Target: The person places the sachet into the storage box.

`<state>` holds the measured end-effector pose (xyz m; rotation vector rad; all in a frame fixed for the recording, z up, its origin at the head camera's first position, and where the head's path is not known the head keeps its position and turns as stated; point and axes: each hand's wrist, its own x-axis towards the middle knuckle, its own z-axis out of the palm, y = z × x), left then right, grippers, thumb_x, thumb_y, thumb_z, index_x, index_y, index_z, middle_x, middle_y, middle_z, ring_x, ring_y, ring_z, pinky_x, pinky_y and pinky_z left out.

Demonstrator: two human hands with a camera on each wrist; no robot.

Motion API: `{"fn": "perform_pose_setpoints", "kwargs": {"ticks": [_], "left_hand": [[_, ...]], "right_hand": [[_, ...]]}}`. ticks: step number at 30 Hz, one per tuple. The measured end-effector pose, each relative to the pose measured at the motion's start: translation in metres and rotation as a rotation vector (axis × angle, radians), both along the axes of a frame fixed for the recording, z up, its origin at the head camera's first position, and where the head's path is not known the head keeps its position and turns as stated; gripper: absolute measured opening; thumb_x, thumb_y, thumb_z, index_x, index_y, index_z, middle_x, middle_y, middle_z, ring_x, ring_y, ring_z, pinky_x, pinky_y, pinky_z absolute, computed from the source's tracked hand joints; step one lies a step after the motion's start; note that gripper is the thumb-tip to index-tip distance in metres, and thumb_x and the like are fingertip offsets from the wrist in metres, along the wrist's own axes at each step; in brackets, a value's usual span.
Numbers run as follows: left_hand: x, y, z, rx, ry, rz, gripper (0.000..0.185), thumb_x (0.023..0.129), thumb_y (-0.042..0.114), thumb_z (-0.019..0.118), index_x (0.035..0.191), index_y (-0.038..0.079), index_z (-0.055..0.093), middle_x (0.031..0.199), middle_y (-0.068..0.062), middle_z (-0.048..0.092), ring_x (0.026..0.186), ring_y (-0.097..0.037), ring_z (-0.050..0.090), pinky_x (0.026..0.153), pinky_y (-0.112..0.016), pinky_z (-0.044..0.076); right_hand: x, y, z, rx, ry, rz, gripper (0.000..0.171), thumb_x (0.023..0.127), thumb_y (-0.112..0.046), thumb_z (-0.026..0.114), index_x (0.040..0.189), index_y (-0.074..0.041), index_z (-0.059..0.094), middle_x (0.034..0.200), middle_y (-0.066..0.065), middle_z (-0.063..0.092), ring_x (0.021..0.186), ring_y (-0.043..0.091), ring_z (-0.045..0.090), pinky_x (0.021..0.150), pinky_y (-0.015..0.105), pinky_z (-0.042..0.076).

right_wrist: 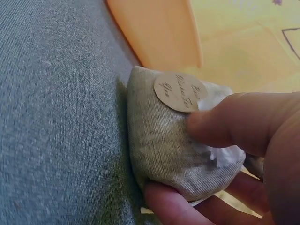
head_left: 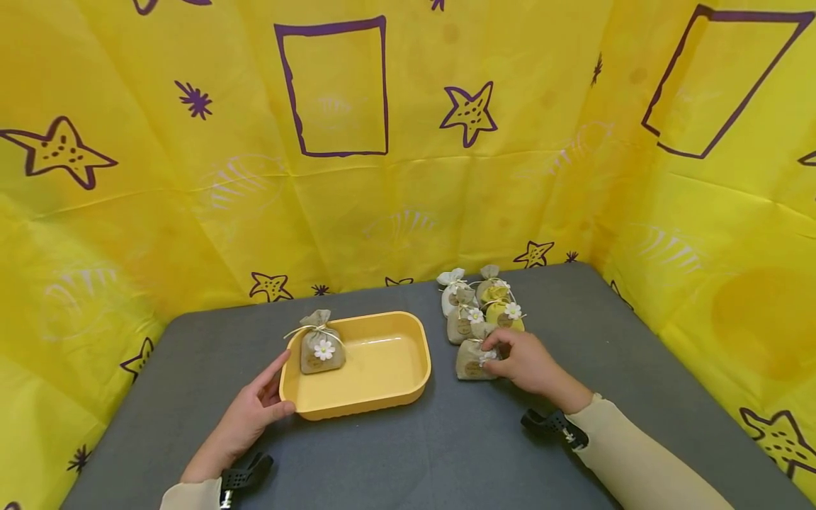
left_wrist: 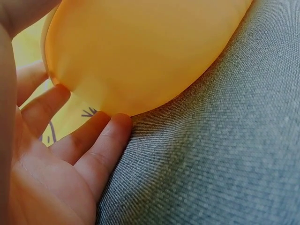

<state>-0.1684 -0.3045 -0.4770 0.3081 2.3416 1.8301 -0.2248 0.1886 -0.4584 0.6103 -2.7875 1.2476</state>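
A yellow tray (head_left: 389,393) sits on the grey table with one grey sachet (head_left: 321,348), tied with twine and a white daisy, in its left end. My left hand (head_left: 258,409) rests with straight fingers against the tray's left front corner (left_wrist: 140,56). To the right stands a cluster of small sachets (head_left: 481,304). My right hand (head_left: 519,361) pinches the nearest grey sachet (head_left: 472,360) of that cluster. In the right wrist view my thumb (right_wrist: 225,126) and a finger beneath grip this sachet (right_wrist: 164,145), which has a round paper label.
Yellow cloth with purple stars and rectangles (head_left: 338,85) walls in the table at the back and both sides. The grey table surface (head_left: 446,453) stretches toward me between my arms. A black wrist mount (head_left: 551,425) sits on each forearm.
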Motion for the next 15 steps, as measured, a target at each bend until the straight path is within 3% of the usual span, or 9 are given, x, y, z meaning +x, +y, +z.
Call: {"fn": "perform_pose_setpoints", "kwargs": {"ticks": [7,15], "left_hand": [[-0.001,0.0,-0.001,0.007,0.008,-0.01,0.084,0.095,0.008,0.069,0.161,0.011,0.017,0.16,-0.028,0.015,0.134,-0.046,0.037,0.093,-0.022,0.047],[-0.001,0.0,-0.001,0.004,0.007,-0.01,0.083,0.095,0.008,0.069,0.161,0.012,0.017,0.161,-0.025,0.013,0.136,-0.044,0.035,0.094,-0.022,0.046]], "right_hand": [[0.0,0.005,0.008,0.009,0.023,-0.07,0.02,0.079,-0.013,0.082,0.094,-0.019,0.071,0.08,-0.007,0.062,0.068,0.014,0.052,0.058,0.031,0.045],[-0.009,-0.004,0.044,-0.095,-0.02,-0.168,0.015,0.081,-0.015,0.08,0.094,-0.015,0.072,0.096,0.004,0.067,0.077,0.022,0.061,0.061,0.037,0.05]]}}
